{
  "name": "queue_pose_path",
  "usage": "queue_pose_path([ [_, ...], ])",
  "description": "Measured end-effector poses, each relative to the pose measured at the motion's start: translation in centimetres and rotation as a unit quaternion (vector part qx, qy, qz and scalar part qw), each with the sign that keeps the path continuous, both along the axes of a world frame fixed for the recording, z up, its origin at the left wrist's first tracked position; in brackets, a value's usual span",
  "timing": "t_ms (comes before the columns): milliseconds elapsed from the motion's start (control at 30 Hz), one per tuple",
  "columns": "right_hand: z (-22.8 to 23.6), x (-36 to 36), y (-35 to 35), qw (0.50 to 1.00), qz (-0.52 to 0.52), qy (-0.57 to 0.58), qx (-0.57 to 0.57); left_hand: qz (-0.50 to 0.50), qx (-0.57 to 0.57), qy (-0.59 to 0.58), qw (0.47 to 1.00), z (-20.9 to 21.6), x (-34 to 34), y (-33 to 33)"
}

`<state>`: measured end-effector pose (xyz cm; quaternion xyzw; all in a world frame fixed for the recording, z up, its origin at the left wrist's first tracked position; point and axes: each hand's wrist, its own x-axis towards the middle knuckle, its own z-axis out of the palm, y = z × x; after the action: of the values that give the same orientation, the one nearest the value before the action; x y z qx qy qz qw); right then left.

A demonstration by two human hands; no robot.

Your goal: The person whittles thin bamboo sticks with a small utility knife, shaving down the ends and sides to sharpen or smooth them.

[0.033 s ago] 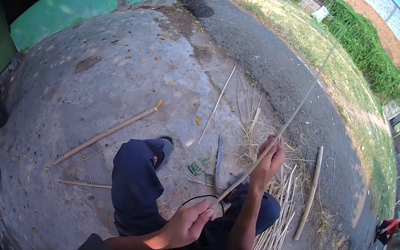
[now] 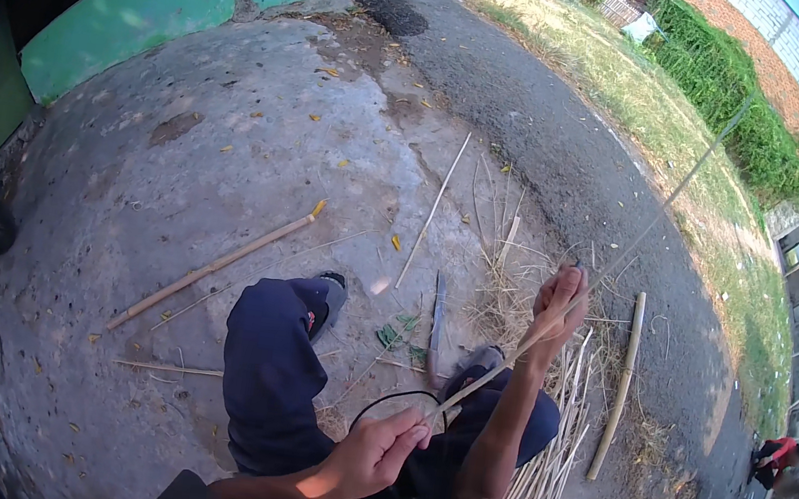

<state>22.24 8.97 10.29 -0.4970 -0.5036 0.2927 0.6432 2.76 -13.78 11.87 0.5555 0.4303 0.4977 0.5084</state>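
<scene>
A long, thin bamboo strip runs slantwise from my lap toward the far right. My left hand pinches its near end between thumb and fingers. Farther along, my right hand is closed at the strip, which crosses its palm side; a small dark bit at its fingertips is too small to name. Between my feet a long-bladed knife lies on the ground, blade pointing away. Under my right arm rests a pile of split bamboo strips.
A thick bamboo piece lies right of the pile, and a bamboo stick lies to the left. A thin strip and shavings lie ahead. Beyond are an asphalt path, grass and a green wall. Another person is far right.
The strip's far end has swung right and lower. My right hand has shifted slightly up and to the right; my left hand stays almost in place, pinching the strip.
</scene>
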Motion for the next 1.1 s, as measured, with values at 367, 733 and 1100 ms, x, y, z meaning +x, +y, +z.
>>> queue_pose_path([
  [367, 1.5, -0.2, -7.0, 0.966, 0.252, -0.037, -0.038, 0.015, -0.087, -0.056, 0.995, -0.2, -4.3, 4.1],
  [733, 7.3, -2.5, -2.7, 0.958, 0.261, 0.028, -0.117, -0.081, 0.011, 0.079, 0.993, 3.3, -2.3, 11.1],
  [1100, 1.7, -0.3, 0.2, 0.978, 0.173, -0.107, -0.042, -0.171, -0.096, -0.149, 0.969, -0.2, -1.1, 18.5],
])
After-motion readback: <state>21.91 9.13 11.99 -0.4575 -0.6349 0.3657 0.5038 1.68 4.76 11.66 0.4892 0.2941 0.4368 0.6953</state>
